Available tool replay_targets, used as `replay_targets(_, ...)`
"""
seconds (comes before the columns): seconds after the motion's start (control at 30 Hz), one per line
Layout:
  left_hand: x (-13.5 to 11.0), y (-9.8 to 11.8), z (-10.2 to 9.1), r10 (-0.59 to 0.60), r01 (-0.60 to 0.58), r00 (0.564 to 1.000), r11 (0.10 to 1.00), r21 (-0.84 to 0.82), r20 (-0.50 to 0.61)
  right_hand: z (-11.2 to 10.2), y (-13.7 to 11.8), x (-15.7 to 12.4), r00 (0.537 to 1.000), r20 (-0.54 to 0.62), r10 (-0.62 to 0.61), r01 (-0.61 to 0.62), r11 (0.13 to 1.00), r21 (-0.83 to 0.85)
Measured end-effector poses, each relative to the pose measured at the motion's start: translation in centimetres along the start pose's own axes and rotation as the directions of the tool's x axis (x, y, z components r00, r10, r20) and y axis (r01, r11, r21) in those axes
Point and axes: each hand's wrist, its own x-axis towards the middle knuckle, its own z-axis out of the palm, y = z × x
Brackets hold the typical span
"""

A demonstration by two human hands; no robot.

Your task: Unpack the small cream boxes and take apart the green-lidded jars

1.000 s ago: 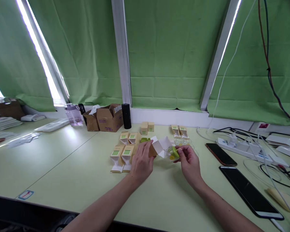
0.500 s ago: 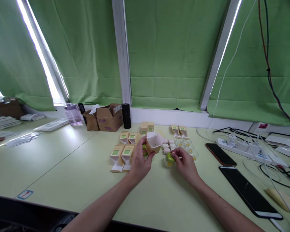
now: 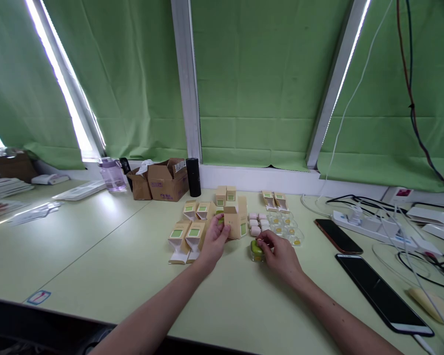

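Note:
My left hand [image 3: 213, 239] grips a small tan carton [image 3: 234, 223] that stands upright on the pale green table [image 3: 96, 246], fingers closed on its left side. My right hand [image 3: 279, 251] is closed on a small clear case with a green piece inside [image 3: 256, 249], pressed down on the table just right of the carton. Several open tan cartons with green labels [image 3: 187, 235] lie to the left of my left hand. Small pink pieces [image 3: 257, 223] and clear cases with yellow dots [image 3: 286, 226] lie behind my right hand.
Two black phones [image 3: 383, 293] and a power strip with cables [image 3: 370, 224] lie at the right. Brown cardboard boxes [image 3: 166, 180], a black cylinder [image 3: 193, 177] and a purple bottle [image 3: 112, 175] stand by the window sill. Papers lie at far left.
The carton went from held open with flaps spread to standing upright on the table. My right hand lowered the clear case with the green piece from the air onto the table.

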Motion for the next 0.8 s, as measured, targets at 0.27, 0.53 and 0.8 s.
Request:
replay_targets(0.27, -0.6, 0.7, 0.0, -0.177, 0.197, 0.978, 0.953, -0.23, 0.107, -0.6, -0.7, -0.2, 0.993, -0.091, -0.08, 0.093, 0.985, 0.146)
replay_targets(0.53, -1.3, 0.8, 1.0, -0.214, 0.238, 0.948, 0.968, -0.078, 0.235, -0.5, -1.7, -0.2, 0.987, -0.106, -0.122, 0.151, 0.932, 0.331)
replay_targets(0.8, -1.4, 1.0, 1.2, -0.152, 0.148, 0.96, 0.988, 0.033, 0.233, -0.2, -1.3, 0.1, 0.995, -0.091, -0.042, 0.078, 0.899, 0.43)
